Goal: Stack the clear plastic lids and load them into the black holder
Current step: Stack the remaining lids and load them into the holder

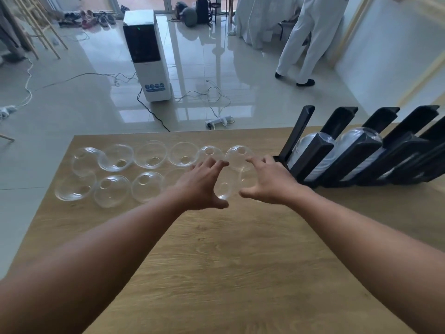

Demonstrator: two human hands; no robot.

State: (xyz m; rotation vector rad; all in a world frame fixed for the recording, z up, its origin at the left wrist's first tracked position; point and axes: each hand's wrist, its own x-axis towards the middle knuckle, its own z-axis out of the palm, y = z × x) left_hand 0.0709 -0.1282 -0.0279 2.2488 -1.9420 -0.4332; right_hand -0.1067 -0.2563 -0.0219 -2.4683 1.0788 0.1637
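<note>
Spread left hand (pixel 204 186) and right hand (pixel 267 182) flanking a clear lid (pixel 225 189) (near table's (pixel 216 261) far edge), holding nothing.

Both bare forearms reach forward from the bottom corners and converge toward the middle of the view. The left hand (pixel 202 186) is palm-down with fingers spread and slightly curled, thumb pointing toward the other hand. The right hand (pixel 267 182) mirrors it, fingers splayed forward, thumb turned inward, the two thumbs near each other but apart.
</note>
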